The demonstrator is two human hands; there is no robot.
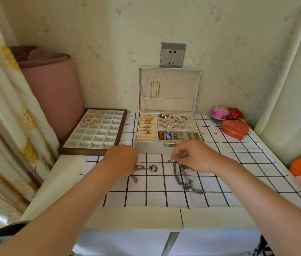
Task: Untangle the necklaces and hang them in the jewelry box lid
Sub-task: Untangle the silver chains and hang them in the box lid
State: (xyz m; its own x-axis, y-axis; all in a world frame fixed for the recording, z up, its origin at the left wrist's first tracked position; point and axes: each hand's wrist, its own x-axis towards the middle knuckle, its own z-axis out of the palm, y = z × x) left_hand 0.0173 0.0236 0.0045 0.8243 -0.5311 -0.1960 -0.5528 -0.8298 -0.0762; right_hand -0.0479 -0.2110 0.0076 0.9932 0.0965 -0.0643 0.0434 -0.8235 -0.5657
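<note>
Tangled heap of silver metal chain necklaces (186, 179) lies on the checked-cloth surface (157, 183), just in front of the open grey jewelry box (149, 147). Right hand (196, 157) pinches one clasp end, raised slightly off the cloth. Left hand (123, 157) sits over the end of a dark cord necklace with ring pendant (152, 168); its fingers are hidden, so can't tell if it grips.

Chains look light, limp and slippery, and the links will likely snag. Hold at the clasp, tease loops apart, no yanking.

Cream-lined lid (183, 89) stands upright behind, with two gold chains (155, 89) already hooked.
</note>
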